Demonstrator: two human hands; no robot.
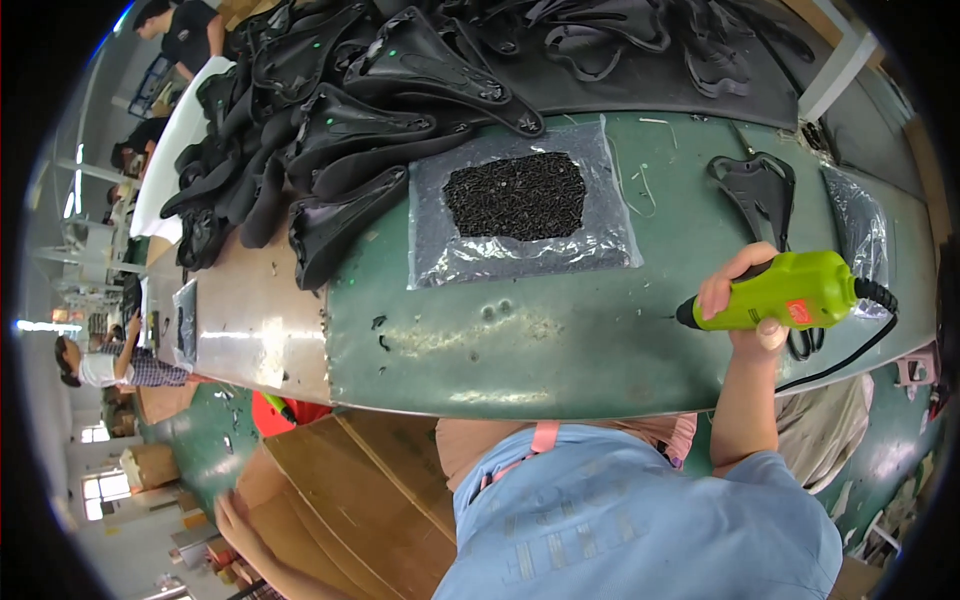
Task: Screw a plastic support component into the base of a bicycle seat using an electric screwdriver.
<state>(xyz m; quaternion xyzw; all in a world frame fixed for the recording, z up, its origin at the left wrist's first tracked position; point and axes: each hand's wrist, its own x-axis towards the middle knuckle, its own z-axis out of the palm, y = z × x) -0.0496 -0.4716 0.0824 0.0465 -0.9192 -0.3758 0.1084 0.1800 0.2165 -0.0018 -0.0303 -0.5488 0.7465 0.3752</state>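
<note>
My right hand [743, 292] grips a lime-green electric screwdriver [790, 290] above the table's right side. Its dark tip points left and a black cord trails from its back end. Past it, a single black saddle-shaped shell [762, 195] lies on the table. My left hand [235, 520] is low at the left, beside a large cardboard box [350, 490], its fingers stretched out and nothing seen in them. A clear plastic bag [430, 262] lies flat mid-table, with many small black screws [515, 196] heaped on it.
Black bicycle-saddle shells [400, 70] are piled across the table's far left and back. Another plastic bag [858, 225] lies at the right edge. Below the left table edge sits a red container [275, 412] with a green tool. Co-workers [110, 362] are at the left.
</note>
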